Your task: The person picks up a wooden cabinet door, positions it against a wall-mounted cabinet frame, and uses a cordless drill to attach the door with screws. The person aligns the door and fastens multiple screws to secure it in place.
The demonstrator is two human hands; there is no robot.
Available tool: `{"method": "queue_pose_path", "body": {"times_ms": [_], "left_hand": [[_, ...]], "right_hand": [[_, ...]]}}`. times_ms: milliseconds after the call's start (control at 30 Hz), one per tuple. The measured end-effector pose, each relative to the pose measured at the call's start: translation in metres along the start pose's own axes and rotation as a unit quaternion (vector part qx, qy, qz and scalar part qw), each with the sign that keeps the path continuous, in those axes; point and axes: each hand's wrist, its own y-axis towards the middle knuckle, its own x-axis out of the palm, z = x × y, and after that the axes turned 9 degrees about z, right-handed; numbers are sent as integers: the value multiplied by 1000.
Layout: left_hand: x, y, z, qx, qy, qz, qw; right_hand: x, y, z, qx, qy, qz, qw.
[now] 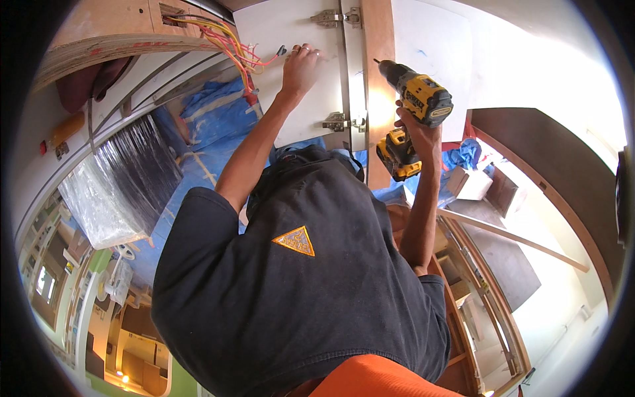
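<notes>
My right hand (421,124) is wrapped round the grip of a yellow and black cordless drill (423,98). Its short bit points up and left, in front of an upright wooden strip (380,33). The drill's battery pack (398,155) hangs below my fingers. Over a white cabinet door (291,119) is my left hand (302,69), slightly blurred, its fingers apart and nothing visible in them. Two metal hinges, an upper hinge (336,18) and a lower hinge (344,122), sit along the door's right edge. Whether my left fingers touch the door I cannot tell.
Loose red and yellow wires (235,49) stick out of a wooden panel at upper left, ending near my left hand. Blue sheeting (218,109) covers surfaces beyond. A plastic-wrapped block (119,178) stands at left. Wooden boxes (471,182) and a long wooden strip (516,239) are at right.
</notes>
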Motion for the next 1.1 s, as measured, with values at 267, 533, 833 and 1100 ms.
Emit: {"method": "queue_pose_path", "body": {"times_ms": [267, 533, 833, 1100], "left_hand": [[2, 4, 3, -22, -11, 2, 1000], [-6, 9, 12, -223, -337, -22, 914], [-8, 32, 21, -340, -716, -129, 596], [-4, 39, 24, -286, -770, -212, 529]], "right_hand": [[7, -5, -4, 15, 20, -8, 1000], [10, -9, 1, -9, 17, -18, 1000], [18, -17, -21, -15, 29, -2, 999], [22, -23, -37, -30, 41, 10, 999]]}}
